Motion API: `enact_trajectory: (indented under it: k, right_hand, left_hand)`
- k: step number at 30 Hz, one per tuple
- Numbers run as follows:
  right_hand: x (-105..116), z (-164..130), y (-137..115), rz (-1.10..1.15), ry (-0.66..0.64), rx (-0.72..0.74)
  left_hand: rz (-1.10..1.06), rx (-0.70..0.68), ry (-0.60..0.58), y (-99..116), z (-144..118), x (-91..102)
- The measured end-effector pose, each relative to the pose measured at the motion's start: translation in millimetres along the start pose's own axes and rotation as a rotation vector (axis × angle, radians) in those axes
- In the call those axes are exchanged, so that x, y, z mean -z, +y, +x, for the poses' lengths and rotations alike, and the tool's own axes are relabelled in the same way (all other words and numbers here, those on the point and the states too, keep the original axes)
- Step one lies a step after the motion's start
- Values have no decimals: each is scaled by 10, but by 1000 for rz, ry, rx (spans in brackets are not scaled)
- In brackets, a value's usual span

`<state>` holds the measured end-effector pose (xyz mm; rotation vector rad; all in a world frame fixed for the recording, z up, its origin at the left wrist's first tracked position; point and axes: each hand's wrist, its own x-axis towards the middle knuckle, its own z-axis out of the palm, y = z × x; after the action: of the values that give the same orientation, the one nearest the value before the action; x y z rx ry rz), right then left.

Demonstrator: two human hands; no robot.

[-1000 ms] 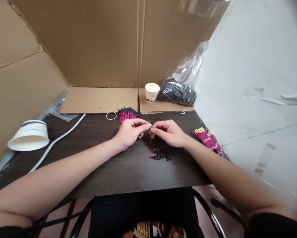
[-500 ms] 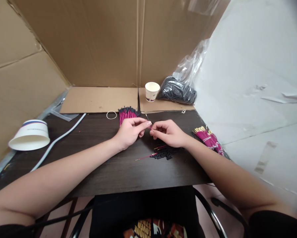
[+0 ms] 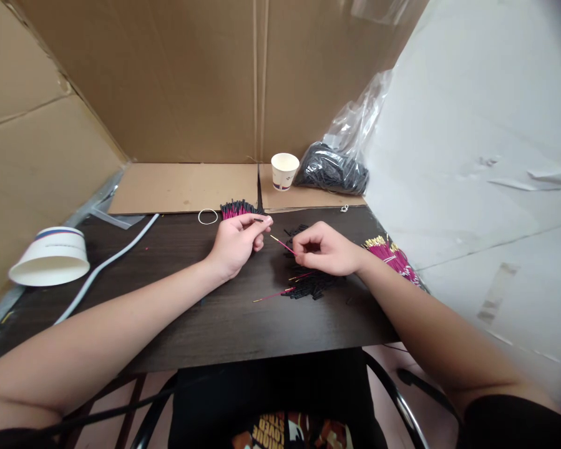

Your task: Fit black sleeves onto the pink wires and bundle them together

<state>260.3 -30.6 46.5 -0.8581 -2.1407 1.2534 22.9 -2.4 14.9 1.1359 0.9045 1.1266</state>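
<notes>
Right grip [image 3: 324,249] pinches wire [image 3: 282,244]; dark table [image 3: 205,318], cardboard walls [image 3: 168,81].

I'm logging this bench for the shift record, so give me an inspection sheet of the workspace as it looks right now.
Surface: dark wood-grain table, cardboard sheets at its back.
Job's things: pink wire in right hand; left hand pinches a small dark piece by the sleeved pink bundle; loose black sleeves; gold-tipped bundle.
Clutter: overturned paper bowl, paper cup, rubber band, plastic bag of black pieces.
Grippers: both hands pinching.
Cables: white cord.
Surroundings: cardboard walls, white sheet on the right.
</notes>
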Motion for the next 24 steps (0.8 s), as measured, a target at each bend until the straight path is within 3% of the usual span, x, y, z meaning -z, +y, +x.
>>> enact_trajectory:
  k: [2, 5, 10, 18, 24]
  right_hand:
    - [62, -22, -8, 22, 13, 65]
    - [111, -34, 5, 79, 161, 118]
    - [33, 30, 92, 145, 461, 6]
    - [-41, 89, 227, 137, 606, -40]
    - [-52, 86, 213, 70, 629, -52]
  left_hand:
    - [131, -9, -33, -33, -8, 9]
    - [374, -94, -125, -96, -52, 15]
    - [692, -361, -260, -132, -147, 15]
    - [678, -552, -540, -35, -242, 39]
    - [789, -639, -466, -74, -177, 60]
